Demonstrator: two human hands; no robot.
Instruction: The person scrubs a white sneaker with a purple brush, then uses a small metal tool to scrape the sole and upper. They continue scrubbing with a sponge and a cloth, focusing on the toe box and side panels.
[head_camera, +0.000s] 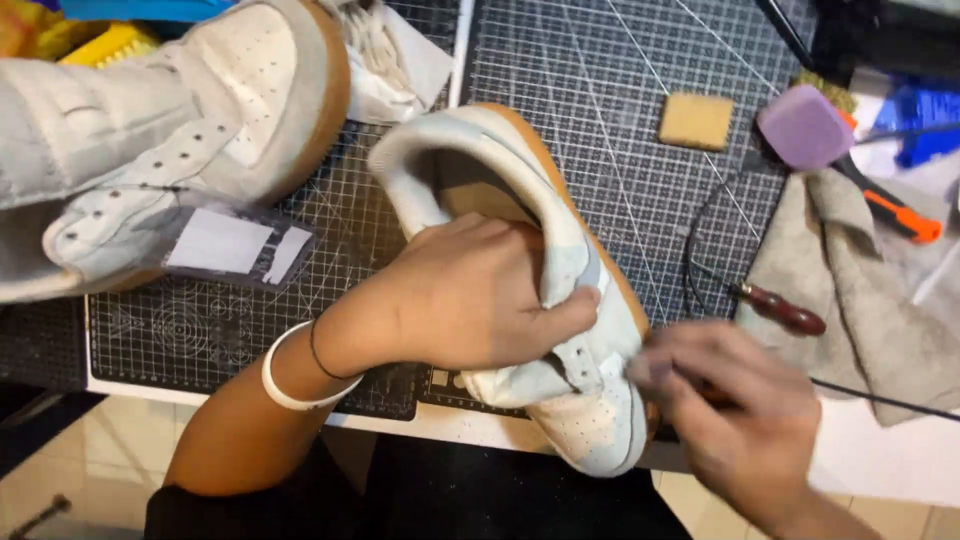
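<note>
Right hand, nearest and blurred, fingers bunched at the side of a white sneaker; whether they pinch anything cannot be told. Left hand, white bracelet at the wrist, clamped on that sneaker, which lies on its side on the grid cutting mat at centre. Second sneaker far left; grey cloth, wooden-handled awl, purple brush, yellow sponge right.

Clearance on the counter: crowded at the sides, open in the upper middle.

We find bare cutting mat between the held sneaker and the tan sponge. A second sneaker blocks the left. To the right, a grey cloth, wooden-handled awl and purple brush bar passage.
</note>
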